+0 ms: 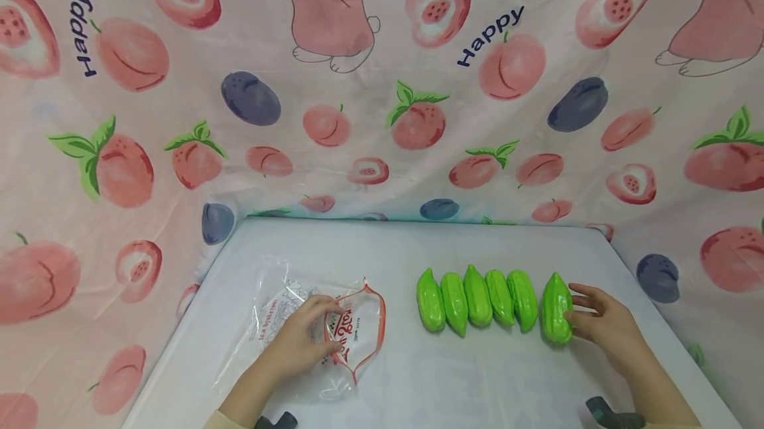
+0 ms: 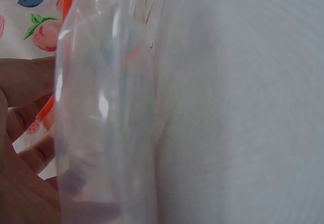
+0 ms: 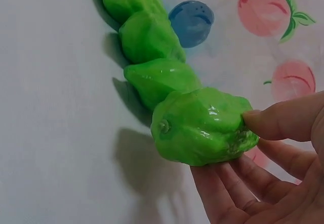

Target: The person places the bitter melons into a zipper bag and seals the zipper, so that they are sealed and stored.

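A clear plastic bag (image 1: 364, 329) with red print and a red-edged mouth lies at left, its mouth spread. My left hand (image 1: 307, 339) holds it at the mouth, thumb and fingers apart and curved around the near side. In the left wrist view the clear film (image 2: 106, 107) covers part of the fingers (image 2: 30, 82). A glossy green ridged gourd (image 1: 556, 309) is gripped by my right hand (image 1: 605, 323). In the right wrist view, the thumb presses one side of this gourd (image 3: 200, 128) and the fingers lie beneath it.
Several similar green gourds (image 1: 477, 300) stand side by side in a row, left of the gripped one. They lie on a white tabletop (image 1: 447, 376). A fruit-patterned cloth (image 1: 358, 170) rises behind the table and along its sides.
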Demonstrator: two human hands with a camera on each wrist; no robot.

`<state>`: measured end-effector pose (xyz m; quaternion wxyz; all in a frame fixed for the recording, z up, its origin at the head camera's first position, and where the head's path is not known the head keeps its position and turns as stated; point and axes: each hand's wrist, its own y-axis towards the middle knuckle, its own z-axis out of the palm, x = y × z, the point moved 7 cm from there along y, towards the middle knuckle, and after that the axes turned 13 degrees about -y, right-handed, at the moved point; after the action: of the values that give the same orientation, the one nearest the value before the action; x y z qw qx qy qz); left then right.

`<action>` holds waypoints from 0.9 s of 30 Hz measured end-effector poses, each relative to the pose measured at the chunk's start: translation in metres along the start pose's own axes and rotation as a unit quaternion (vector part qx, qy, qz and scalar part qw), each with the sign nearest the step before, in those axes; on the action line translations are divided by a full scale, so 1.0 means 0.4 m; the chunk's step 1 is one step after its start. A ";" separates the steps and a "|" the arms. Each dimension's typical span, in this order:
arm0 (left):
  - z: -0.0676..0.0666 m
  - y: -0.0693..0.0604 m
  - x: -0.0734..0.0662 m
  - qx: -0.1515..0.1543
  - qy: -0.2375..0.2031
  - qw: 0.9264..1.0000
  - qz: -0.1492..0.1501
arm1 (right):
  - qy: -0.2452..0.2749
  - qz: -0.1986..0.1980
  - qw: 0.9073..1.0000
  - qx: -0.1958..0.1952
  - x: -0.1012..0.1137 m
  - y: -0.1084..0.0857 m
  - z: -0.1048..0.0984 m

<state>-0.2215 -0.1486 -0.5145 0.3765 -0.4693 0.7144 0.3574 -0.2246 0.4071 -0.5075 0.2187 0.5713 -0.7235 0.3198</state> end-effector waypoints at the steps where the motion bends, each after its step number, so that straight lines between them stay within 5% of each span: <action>1: 0.000 -0.001 0.000 0.000 0.000 1.000 -0.002 | 0.000 0.000 1.000 0.001 0.002 -0.002 0.000; 27: 0.003 -0.002 0.001 -0.004 0.002 1.000 0.006 | 0.021 -0.064 0.998 0.000 0.169 -0.060 0.055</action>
<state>-0.2206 -0.1481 -0.5156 0.3709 -0.4670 0.7165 0.3618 -0.2173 0.3415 -0.4716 0.2542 0.6095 -0.6806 0.3174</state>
